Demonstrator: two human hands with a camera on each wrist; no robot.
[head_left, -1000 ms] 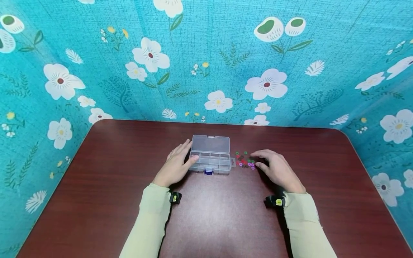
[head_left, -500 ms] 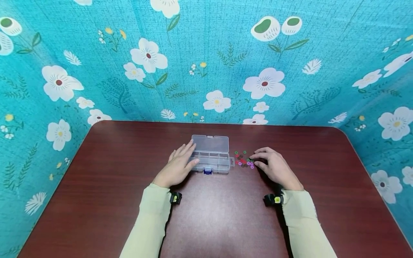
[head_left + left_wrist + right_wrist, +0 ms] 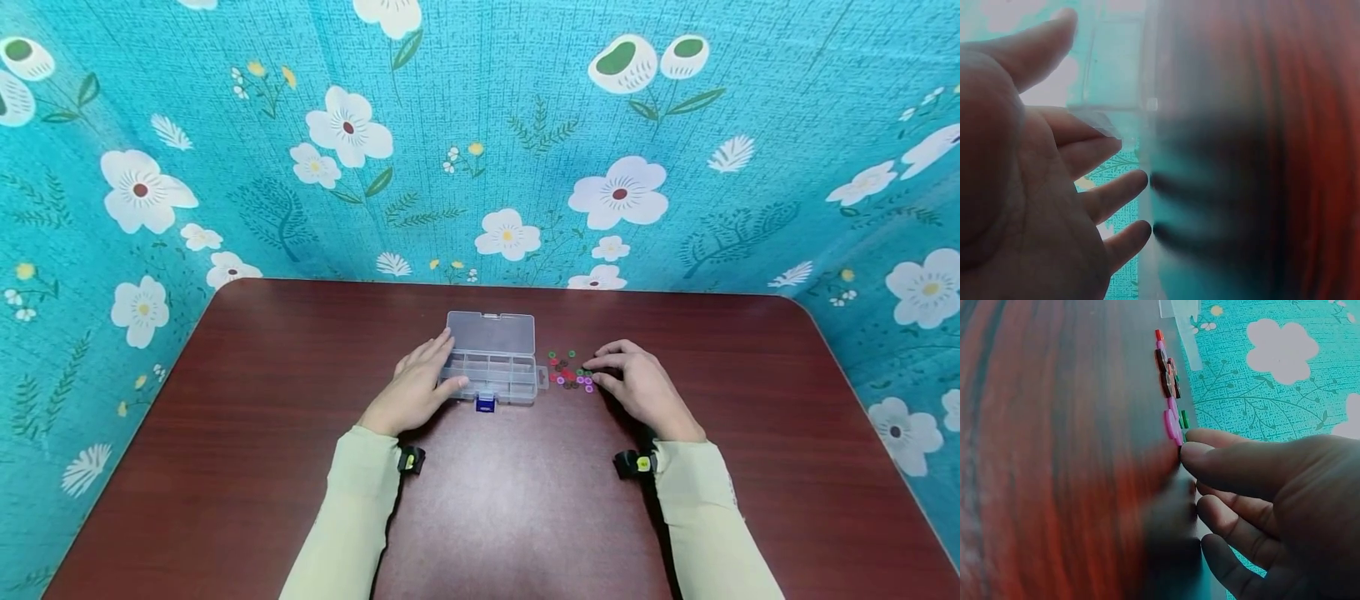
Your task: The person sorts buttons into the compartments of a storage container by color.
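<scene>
A clear plastic compartment box [image 3: 501, 395] lies with its lid [image 3: 491, 333] raised at the back and a blue latch [image 3: 485, 404] at its front. My left hand [image 3: 411, 392] rests along the box's left side, fingers fairly straight and thumb over the front left corner. Right of the box are small rings [image 3: 566, 377] in red, green, brown and purple. At their right edge my right hand [image 3: 641, 392] has its fingertips on or just above the green rings, fingers loosely bent. In the right wrist view, purple rings [image 3: 1172, 425] and a green ring [image 3: 1185, 417] lie beside the thumb and index finger.
The dark reddish wooden table [image 3: 495, 508] meets a turquoise floral cloth [image 3: 435, 183] behind and at both sides. A clear hanging tab [image 3: 542, 377] juts from the box's right side towards the rings. Each wrist wears a black strap.
My right hand's fingertips have come down a little to the green rings. My left hand has shifted slightly along the box's left side; the box stays in place.
</scene>
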